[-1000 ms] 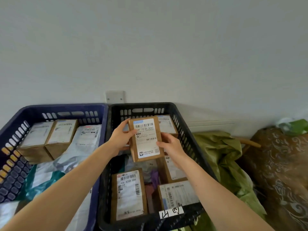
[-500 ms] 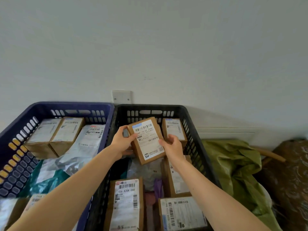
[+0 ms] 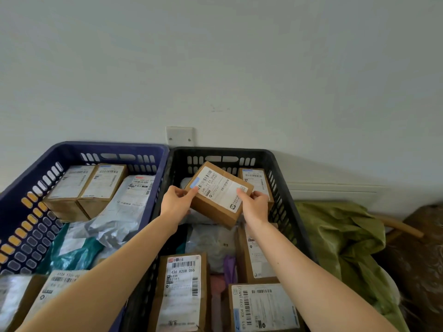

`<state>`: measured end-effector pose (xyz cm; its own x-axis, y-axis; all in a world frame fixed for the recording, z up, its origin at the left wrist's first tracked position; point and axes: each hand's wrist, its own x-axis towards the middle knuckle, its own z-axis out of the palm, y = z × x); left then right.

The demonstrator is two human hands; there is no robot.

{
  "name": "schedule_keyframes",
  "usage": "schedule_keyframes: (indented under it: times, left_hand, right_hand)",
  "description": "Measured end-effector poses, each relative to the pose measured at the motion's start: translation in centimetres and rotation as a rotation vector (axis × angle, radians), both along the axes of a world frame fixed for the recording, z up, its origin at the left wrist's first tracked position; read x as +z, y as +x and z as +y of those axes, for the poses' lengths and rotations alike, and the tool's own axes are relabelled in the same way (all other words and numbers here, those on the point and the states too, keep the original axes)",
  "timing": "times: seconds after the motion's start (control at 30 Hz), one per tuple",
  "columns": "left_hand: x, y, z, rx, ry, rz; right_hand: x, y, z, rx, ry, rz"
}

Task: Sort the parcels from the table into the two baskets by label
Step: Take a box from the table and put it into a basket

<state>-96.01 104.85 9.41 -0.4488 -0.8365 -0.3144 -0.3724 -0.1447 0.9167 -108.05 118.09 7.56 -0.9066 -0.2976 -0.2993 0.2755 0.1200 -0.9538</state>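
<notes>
From the head camera, a small cardboard parcel (image 3: 219,195) is tilted, label up, over the far half of the black basket (image 3: 215,150). The left hand (image 3: 176,203) pinches its near left corner and the right hand (image 3: 255,207) grips its right end, fingers curled round the edges. It may rest on the packages beneath, but the contact is hidden. The blue basket (image 3: 107,146) stands just left, with boxes and poly mailers inside. A crumpled green bag (image 3: 340,236) lies to the right.
</notes>
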Motion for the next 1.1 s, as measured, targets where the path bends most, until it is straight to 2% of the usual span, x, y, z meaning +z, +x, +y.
schedule_keyframes:
  times: [0.1, 0.2, 0.33, 0.43, 0.63, 0.83, 0.93, 1.1]
  left_hand:
    - [0.3, 0.8, -0.6, -0.063, -0.092, -0.101]
    - [0.7, 1.4, -0.6, -0.224, -0.208, -0.18]
    - [1.2, 1.6, -0.5, -0.357, -0.329, -0.384]
    - [1.3, 1.6, -0.4, -0.433, -0.344, -0.52]
    - [-0.6, 1.4, 0.1, -0.603, -0.366, -0.669]
    - [-3.3, 1.7, 0.6, -0.637, -0.287, -0.818]
    - [-3.5, 1.6, 1.5, -0.659, -0.343, -0.883]
    - [-3.9, 1.7, 2.5, -0.743, -0.36, -0.927]
  right_hand:
    - [-0.1, -0.4, 0.1, 0.08, -0.016, -0.005]
    - [0.1, -0.4, 0.5, 0.17, -0.007, 0.008]
    - [-0.3, 0.3, 0.8, 0.295, 0.014, -0.024]
    - [-0.9, 0.9, 1.0, 0.361, 0.06, -0.024]
    - [-1.8, 1.7, 1.1, 0.425, 0.093, -0.024]
    - [-3.2, 2.7, 0.4, 0.509, 0.187, 0.038]
    - [-3.7, 2.8, 0.5, 0.556, 0.211, 0.034]
    - [-4.0, 2.8, 0.8, 0.758, 0.366, 0.213]
